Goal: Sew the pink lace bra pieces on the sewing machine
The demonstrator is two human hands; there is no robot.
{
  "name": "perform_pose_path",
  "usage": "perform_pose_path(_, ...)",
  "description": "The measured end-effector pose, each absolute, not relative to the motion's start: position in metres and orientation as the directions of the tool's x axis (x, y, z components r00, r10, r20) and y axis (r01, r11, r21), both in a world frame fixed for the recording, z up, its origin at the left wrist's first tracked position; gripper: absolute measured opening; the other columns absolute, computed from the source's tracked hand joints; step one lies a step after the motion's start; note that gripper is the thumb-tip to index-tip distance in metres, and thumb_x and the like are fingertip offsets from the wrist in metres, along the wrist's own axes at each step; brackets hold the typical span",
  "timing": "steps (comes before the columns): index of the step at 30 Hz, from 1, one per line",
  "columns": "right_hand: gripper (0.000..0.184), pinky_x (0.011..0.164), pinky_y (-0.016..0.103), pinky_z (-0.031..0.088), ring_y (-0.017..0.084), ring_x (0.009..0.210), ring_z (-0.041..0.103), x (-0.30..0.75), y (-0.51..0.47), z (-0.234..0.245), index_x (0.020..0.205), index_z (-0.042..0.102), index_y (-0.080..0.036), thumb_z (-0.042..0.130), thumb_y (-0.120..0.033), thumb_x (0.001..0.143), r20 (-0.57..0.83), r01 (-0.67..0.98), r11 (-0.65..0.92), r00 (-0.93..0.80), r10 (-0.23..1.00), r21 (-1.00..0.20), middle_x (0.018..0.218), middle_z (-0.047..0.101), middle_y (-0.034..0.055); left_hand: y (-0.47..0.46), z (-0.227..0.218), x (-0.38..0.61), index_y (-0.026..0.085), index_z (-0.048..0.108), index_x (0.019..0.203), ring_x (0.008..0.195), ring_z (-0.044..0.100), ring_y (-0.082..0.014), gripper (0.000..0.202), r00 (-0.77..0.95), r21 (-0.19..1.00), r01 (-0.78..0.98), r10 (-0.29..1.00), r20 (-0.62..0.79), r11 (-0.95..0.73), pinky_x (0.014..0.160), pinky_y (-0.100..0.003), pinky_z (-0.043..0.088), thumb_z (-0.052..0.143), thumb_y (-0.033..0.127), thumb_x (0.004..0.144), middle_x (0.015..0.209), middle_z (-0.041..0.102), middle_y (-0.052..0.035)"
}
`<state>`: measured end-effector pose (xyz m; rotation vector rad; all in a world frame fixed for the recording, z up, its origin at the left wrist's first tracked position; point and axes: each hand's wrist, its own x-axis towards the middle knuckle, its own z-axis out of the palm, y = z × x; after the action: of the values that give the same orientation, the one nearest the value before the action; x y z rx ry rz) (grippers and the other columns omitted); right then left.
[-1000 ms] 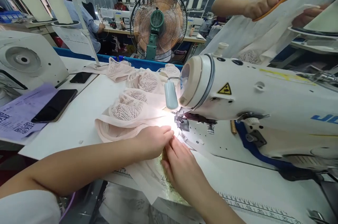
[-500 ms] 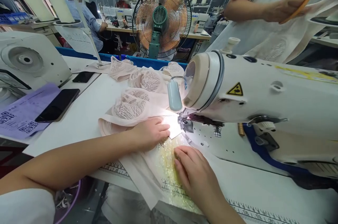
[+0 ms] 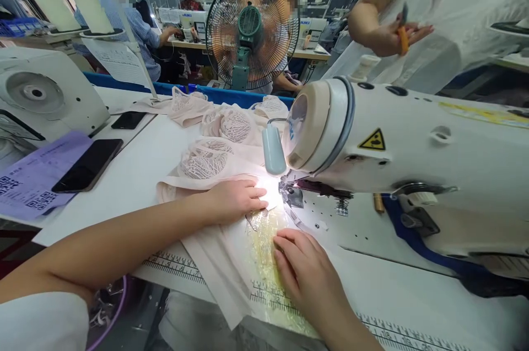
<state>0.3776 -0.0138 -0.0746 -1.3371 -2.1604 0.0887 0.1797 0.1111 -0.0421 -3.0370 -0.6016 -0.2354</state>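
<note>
My left hand (image 3: 233, 201) lies flat, fingers together, on pale pink fabric (image 3: 223, 254) just left of the presser foot (image 3: 291, 196) of a white sewing machine (image 3: 397, 152). My right hand (image 3: 303, 268) presses its fingers down on the same fabric, in front of the needle, beside a yellowish lace strip (image 3: 264, 246). Neither hand grips anything; both press the cloth to the table. The machine's lamp (image 3: 273, 150) lights the spot between them.
Lace bra pieces (image 3: 215, 141) are piled behind my left hand. Two black phones (image 3: 88, 163) and purple papers (image 3: 28, 180) lie at the left near another machine (image 3: 41, 95). A fan (image 3: 248, 28) stands behind. A standing person's hand (image 3: 392, 34) holds scissors at top right.
My left hand slid slightly forward toward the presser foot with the fabric. My right hand moved back towards me. The standing person lowered the scissors.
</note>
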Motion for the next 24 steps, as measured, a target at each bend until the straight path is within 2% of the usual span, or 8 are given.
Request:
perform_pose_path(14,0.015,0.075,0.034,0.051,0.021,0.088,0.059,0.375,-0.015,-0.072,0.092,0.058,-0.02,0.043,-0.017,0.091,0.459,0.798,0.502,-0.327,0.826,-0.335,0.094,0.062,0.0069,0.129,-0.044,0.181,0.023,0.06,0.12,0.106,0.054,-0.0221,0.033,0.9,-0.055,0.432,0.427,0.083,-0.9,0.084,-0.032,0.04,0.045,0.016,0.092,0.131,0.057,-0.0039)
perform_pose_path(18,0.016,0.077,0.035,0.051,0.022,0.093,0.058,0.354,-0.037,-0.062,0.102,0.056,-0.018,0.046,-0.019,0.089,0.504,0.785,0.539,-0.348,0.791,-0.305,0.1,0.061,0.0097,0.132,-0.047,0.185,0.024,0.06,0.119,0.106,0.054,-0.0221,0.032,0.873,-0.048,0.485,0.481,0.075,-0.873,0.085,-0.032,0.041,0.044,0.017,0.093,0.131,0.057,-0.0036)
perform_pose_path(20,0.026,0.076,0.035,0.051,0.022,0.091,0.058,0.337,-0.05,-0.06,0.11,0.054,-0.018,0.056,-0.025,0.085,0.475,0.739,0.595,-0.42,0.774,-0.317,0.101,0.06,0.0098,0.131,-0.046,0.188,0.023,0.063,0.115,0.107,0.054,-0.0224,0.03,0.861,-0.059,0.506,0.5,0.094,-0.86,0.087,-0.033,0.042,0.047,0.015,0.091,0.126,0.059,-0.0054)
perform_pose_path(22,0.044,0.071,0.035,0.051,0.022,0.085,0.058,0.32,-0.06,-0.064,0.113,0.055,-0.019,0.069,-0.036,0.075,0.438,0.723,0.616,-0.467,0.769,-0.312,0.098,0.061,0.0084,0.127,-0.044,0.187,0.019,0.066,0.106,0.105,0.056,-0.0224,0.025,0.85,-0.089,0.522,0.51,0.132,-0.848,0.088,-0.034,0.043,0.05,0.012,0.089,0.117,0.063,-0.0088)
perform_pose_path(24,0.052,0.065,0.035,0.05,0.023,0.078,0.057,0.308,-0.065,-0.074,0.111,0.057,-0.019,0.076,-0.038,0.066,0.446,0.755,0.607,-0.467,0.764,-0.248,0.092,0.061,0.0068,0.117,-0.04,0.181,0.014,0.066,0.097,0.099,0.058,-0.0221,0.021,0.832,-0.133,0.549,0.525,0.178,-0.825,0.086,-0.035,0.046,0.049,0.008,0.087,0.104,0.066,-0.0115)
